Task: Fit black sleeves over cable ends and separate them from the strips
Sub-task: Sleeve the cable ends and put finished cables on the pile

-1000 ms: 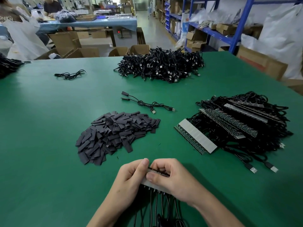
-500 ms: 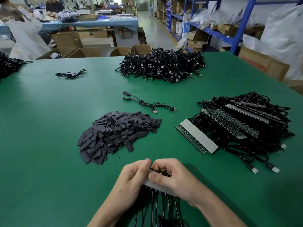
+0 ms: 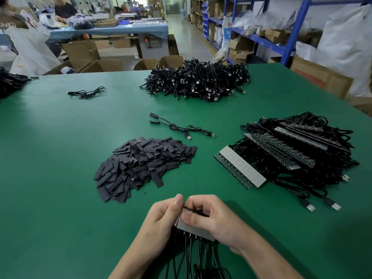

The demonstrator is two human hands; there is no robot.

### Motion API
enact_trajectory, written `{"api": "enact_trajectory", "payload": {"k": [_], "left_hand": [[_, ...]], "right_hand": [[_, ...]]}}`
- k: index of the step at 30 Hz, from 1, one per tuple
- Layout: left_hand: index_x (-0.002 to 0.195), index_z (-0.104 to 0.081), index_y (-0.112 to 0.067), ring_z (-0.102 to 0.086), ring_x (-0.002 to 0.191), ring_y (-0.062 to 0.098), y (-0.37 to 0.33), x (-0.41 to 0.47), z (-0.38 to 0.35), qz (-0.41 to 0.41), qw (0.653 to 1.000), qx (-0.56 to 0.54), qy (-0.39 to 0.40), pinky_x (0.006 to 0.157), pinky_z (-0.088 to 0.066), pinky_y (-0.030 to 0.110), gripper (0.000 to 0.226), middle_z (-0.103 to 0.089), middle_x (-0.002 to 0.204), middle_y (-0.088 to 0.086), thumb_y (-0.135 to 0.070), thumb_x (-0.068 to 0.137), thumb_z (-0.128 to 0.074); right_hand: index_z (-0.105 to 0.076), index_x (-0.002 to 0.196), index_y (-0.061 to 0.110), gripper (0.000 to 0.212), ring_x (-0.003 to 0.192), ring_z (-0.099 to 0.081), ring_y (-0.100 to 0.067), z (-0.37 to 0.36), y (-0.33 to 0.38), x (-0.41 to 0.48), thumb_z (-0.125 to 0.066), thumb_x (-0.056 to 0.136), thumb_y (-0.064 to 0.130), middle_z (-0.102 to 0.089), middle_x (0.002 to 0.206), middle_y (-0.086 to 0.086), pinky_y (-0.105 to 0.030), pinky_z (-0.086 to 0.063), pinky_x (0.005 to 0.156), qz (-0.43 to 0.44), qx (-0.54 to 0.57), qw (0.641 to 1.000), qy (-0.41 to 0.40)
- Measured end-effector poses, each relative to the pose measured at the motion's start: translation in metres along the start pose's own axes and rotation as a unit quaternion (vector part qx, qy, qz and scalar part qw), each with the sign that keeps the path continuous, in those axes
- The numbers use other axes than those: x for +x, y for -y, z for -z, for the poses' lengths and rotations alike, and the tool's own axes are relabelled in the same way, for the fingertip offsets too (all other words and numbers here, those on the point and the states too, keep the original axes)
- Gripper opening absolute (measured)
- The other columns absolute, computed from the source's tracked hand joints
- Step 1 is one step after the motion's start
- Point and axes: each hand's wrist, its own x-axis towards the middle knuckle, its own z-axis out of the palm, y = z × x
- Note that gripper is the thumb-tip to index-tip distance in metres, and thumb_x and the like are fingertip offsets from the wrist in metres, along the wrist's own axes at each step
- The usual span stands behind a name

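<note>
Head view: both hands meet at 6 o'clock on the green table (image 3: 60,158). The left hand (image 3: 161,220) grips the left end of a strip (image 3: 193,228), with its thumb upright against the strip's top edge. The right hand (image 3: 213,220) pinches the same strip, thumb flat on the pale face and fingers curled behind. Black cables (image 3: 189,252) hang from the strip's lower edge toward the wearer.

The sleeves (image 3: 141,166) lie in a loose pile at 11 o'clock from the hands, apart from them. Past the pile, at 12 o'clock from the hands, a loose pair (image 3: 181,127) of cables lies on the table. At the table's 3 o'clock sits a stack (image 3: 291,152) of more strips tangled with cables. A heap (image 3: 197,81) of cables sits at the far edge at 12 o'clock, and a single cable (image 3: 86,92) lies at 10 o'clock.
</note>
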Motion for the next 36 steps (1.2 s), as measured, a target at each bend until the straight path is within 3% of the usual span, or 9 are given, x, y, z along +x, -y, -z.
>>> {"api": "enact_trajectory", "payload": {"k": [8, 14, 19, 21, 23, 26, 29, 34, 36], "left_hand": [[0.056, -0.038, -0.026, -0.034, 0.056, 0.008, 0.001, 0.006, 0.006, -0.037, 0.989, 0.055, -0.132, 0.057, -0.029, 0.022, 0.053, -0.036, 0.058, -0.008, -0.057, 0.099, -0.043], [0.077, -0.075, -0.031, -0.060, 0.078, 0.015, 0.004, 0.008, 0.007, -0.122, 0.966, 0.112, -0.200, 0.071, -0.043, 0.021, 0.043, -0.060, 0.082, -0.003, -0.043, 0.104, -0.044], [0.103, -0.081, -0.035, -0.065, 0.108, 0.027, 0.002, 0.008, -0.001, -0.115, 0.980, 0.083, -0.142, 0.090, -0.053, 0.039, 0.044, -0.068, 0.107, -0.003, -0.047, 0.105, -0.038], [0.109, -0.079, -0.034, -0.064, 0.108, 0.025, 0.001, 0.009, -0.001, -0.122, 0.981, 0.077, -0.133, 0.091, -0.051, 0.036, 0.051, -0.068, 0.110, -0.002, -0.057, 0.106, -0.033], [0.117, -0.075, -0.028, -0.062, 0.103, 0.023, 0.000, 0.009, 0.001, -0.128, 0.981, 0.071, -0.131, 0.087, -0.048, 0.028, 0.063, -0.068, 0.111, 0.002, -0.068, 0.103, -0.028], [0.122, -0.071, -0.025, -0.059, 0.098, 0.020, 0.003, 0.008, 0.004, -0.095, 0.983, 0.049, -0.148, 0.080, -0.045, 0.025, 0.077, -0.068, 0.113, 0.004, -0.078, 0.097, -0.020], [0.109, -0.073, -0.032, -0.060, 0.091, 0.015, 0.004, 0.011, 0.009, -0.055, 0.973, 0.035, -0.221, 0.074, -0.045, 0.025, 0.059, -0.071, 0.104, -0.002, -0.068, 0.098, -0.028], [0.093, -0.070, -0.032, -0.066, 0.087, 0.009, 0.011, 0.017, 0.020, -0.013, 0.938, 0.163, -0.306, 0.067, -0.046, 0.016, 0.009, -0.071, 0.092, -0.015, -0.030, 0.100, -0.064], [0.084, -0.068, -0.032, -0.064, 0.083, 0.011, 0.014, 0.017, 0.025, -0.009, 0.921, 0.211, -0.329, 0.065, -0.045, 0.022, 0.012, -0.067, 0.085, -0.014, -0.026, 0.093, -0.072]], "right_hand": [[-0.067, 0.077, 0.030, 0.020, 0.059, -0.049, 0.002, 0.016, -0.001, -0.004, -0.067, 0.090, 0.045, -0.058, 0.065, 0.018, -0.013, -0.038, 0.059, -0.010, -0.252, 0.965, -0.070], [-0.072, 0.107, 0.034, 0.038, 0.098, -0.052, 0.005, 0.002, -0.002, -0.001, -0.056, 0.089, 0.062, -0.063, 0.096, 0.026, -0.022, -0.045, 0.090, 0.087, -0.444, 0.882, -0.133], [-0.073, 0.105, 0.026, 0.021, 0.099, -0.059, 0.003, -0.019, -0.005, 0.005, -0.059, 0.095, 0.039, -0.068, 0.104, 0.017, -0.019, -0.046, 0.085, 0.104, -0.310, 0.943, -0.063], [-0.075, 0.101, 0.030, 0.015, 0.083, -0.064, -0.003, -0.021, -0.003, 0.004, -0.064, 0.092, 0.034, -0.072, 0.098, 0.014, -0.020, -0.048, 0.071, 0.073, -0.202, 0.975, -0.064], [-0.075, 0.097, 0.035, 0.009, 0.085, -0.069, -0.016, -0.021, -0.001, 0.003, -0.068, 0.091, 0.034, -0.074, 0.094, 0.012, -0.033, -0.057, 0.076, 0.043, -0.132, 0.988, -0.072], [-0.075, 0.095, 0.022, 0.014, 0.082, -0.066, -0.011, -0.017, 0.004, 0.000, -0.067, 0.095, 0.034, -0.071, 0.084, 0.008, -0.031, -0.054, 0.074, 0.034, -0.060, 0.995, -0.075], [-0.074, 0.099, 0.016, 0.018, 0.089, -0.070, -0.030, -0.014, 0.007, -0.001, -0.062, 0.100, 0.030, -0.076, 0.097, -0.012, -0.041, -0.057, 0.083, 0.008, -0.016, 0.998, -0.066], [-0.070, 0.104, 0.016, 0.023, 0.090, -0.073, -0.016, -0.018, 0.007, 0.001, -0.049, 0.098, 0.012, -0.078, 0.100, -0.003, -0.027, -0.052, 0.079, -0.020, -0.023, 0.999, -0.035], [-0.070, 0.108, 0.020, 0.019, 0.096, -0.074, -0.018, -0.018, 0.008, 0.001, -0.055, 0.097, 0.019, -0.078, 0.104, -0.003, -0.027, -0.054, 0.084, -0.011, -0.021, 0.999, -0.028]]}}
